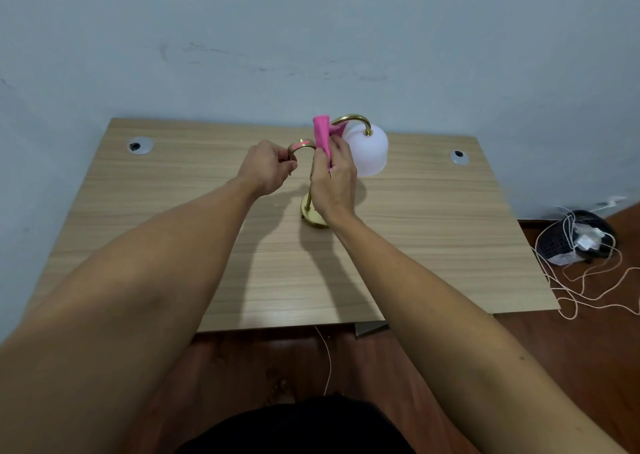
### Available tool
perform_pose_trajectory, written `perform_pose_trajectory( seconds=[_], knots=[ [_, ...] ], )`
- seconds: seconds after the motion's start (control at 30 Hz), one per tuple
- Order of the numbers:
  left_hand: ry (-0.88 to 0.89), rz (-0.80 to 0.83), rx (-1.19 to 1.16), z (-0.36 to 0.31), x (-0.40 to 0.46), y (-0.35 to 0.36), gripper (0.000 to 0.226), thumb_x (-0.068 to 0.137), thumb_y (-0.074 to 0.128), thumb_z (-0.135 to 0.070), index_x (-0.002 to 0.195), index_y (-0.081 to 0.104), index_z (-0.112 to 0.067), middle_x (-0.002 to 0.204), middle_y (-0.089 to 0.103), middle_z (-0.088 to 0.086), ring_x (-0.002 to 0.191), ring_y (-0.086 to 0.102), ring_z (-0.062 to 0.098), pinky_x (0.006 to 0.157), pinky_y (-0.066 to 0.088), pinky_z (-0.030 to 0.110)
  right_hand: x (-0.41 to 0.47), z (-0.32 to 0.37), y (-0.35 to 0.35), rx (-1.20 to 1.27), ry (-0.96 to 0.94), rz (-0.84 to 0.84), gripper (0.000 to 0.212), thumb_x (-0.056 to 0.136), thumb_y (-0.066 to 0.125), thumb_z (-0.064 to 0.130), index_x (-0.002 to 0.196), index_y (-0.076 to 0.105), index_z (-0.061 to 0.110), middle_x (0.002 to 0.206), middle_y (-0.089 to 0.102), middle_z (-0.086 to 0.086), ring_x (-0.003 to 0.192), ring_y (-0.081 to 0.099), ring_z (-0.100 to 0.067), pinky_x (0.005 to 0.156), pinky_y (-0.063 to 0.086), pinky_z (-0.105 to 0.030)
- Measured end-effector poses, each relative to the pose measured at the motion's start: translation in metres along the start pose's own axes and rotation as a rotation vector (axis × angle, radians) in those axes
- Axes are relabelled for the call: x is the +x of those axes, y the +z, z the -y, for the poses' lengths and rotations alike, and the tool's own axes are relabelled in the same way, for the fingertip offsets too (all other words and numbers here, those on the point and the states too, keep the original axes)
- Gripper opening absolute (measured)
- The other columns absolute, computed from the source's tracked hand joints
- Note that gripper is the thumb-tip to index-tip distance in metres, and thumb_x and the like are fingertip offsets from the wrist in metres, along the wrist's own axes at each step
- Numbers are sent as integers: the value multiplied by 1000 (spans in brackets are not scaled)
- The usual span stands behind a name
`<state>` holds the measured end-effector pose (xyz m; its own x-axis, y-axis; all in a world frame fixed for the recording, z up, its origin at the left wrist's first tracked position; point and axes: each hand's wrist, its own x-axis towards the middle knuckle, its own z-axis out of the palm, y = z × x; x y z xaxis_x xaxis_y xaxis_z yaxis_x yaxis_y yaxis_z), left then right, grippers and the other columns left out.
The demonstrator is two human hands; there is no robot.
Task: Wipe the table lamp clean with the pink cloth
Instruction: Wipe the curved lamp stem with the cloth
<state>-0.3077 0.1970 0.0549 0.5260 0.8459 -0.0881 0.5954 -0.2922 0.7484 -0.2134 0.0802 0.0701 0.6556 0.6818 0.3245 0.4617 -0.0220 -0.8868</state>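
The brass table lamp (313, 211) stands near the middle of the wooden table (173, 211), its round base partly hidden behind the right wrist. It has two curved brass arms: one arches right to a white frosted glass shade (369, 150), the other curls left with no shade that I can see. The left hand (268, 168) closes its fingers (289, 169) around the end of that bare left arm (299, 147), probably to steady the lamp against the rubbing. The right hand (334, 180) grips the pink cloth (322, 135), fingers closed on it, with the cloth bunched upright against the stem where the arms branch, so the wiping seems to be on the brass there. The shade looks untouched by the cloth
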Motion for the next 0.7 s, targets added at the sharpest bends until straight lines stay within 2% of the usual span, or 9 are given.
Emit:
perform_pose_trajectory(
  seconds=[0.1,0.17,0.23,0.3,0.4,0.47,0.53,0.6,0.7],
  knots=[
    [-2,-1,-1,1,1,1,15,91,69,-22,79,76,-18,81,76,15,65,57,18,69,46,28,-2,-1,-4,6,-4,24,31,101,47,8,123,69,11,117,67,-2,112,58,-17,96,44,-28],
    [-3,-10,2,1,2,0,15,91,69,-23,80,77,-16,81,76,14,68,59,20,73,50,30,7,6,-5,68,94,-34,22,103,47,16,109,68,15,96,65,6,93,58,-7,84,45,-24],
    [-4,-17,-1,1,2,0,14,91,69,-23,84,78,-14,82,76,14,73,62,22,78,53,32,19,13,-6,138,220,-144,23,102,45,27,86,59,19,75,54,9,73,50,-8,72,40,-28],
    [-3,-16,-4,0,3,0,14,91,69,-22,86,79,-13,84,76,15,75,64,24,80,55,35,23,14,-7,155,240,-179,26,102,44,28,79,52,18,70,49,8,68,46,-12,71,38,-30],
    [1,-9,-2,0,3,-1,15,92,69,-22,89,79,-12,85,77,15,74,62,22,80,54,34,13,7,-8,71,103,-56,20,102,45,22,95,62,14,82,58,9,78,53,-5,73,41,-24],
    [0,-11,-5,0,3,-2,15,92,69,-22,89,79,-12,86,77,15,74,62,21,79,55,35,5,-3,-8,21,18,51,26,103,46,15,117,67,13,105,67,5,100,60,-13,87,46,-28],
    [0,-8,-4,0,3,-2,14,92,70,-22,87,79,-12,85,77,15,71,61,20,77,54,34,2,-10,-8,11,3,95,34,103,45,12,128,67,17,122,69,2,116,59,-16,99,46,-32],
    [4,-6,1,-1,3,-2,15,92,70,-22,86,79,-12,84,77,15,70,61,19,75,53,33,1,-13,-9,27,29,105,34,103,45,12,128,68,18,123,69,2,116,60,-16,102,46,-34],
    [-1,-6,-3,-2,3,-2,15,93,69,-21,88,79,-10,85,77,15,71,62,20,76,53,33,5,-5,-9,38,51,99,27,104,46,18,120,68,17,110,69,5,105,60,-13,92,47,-29]
  ],
)
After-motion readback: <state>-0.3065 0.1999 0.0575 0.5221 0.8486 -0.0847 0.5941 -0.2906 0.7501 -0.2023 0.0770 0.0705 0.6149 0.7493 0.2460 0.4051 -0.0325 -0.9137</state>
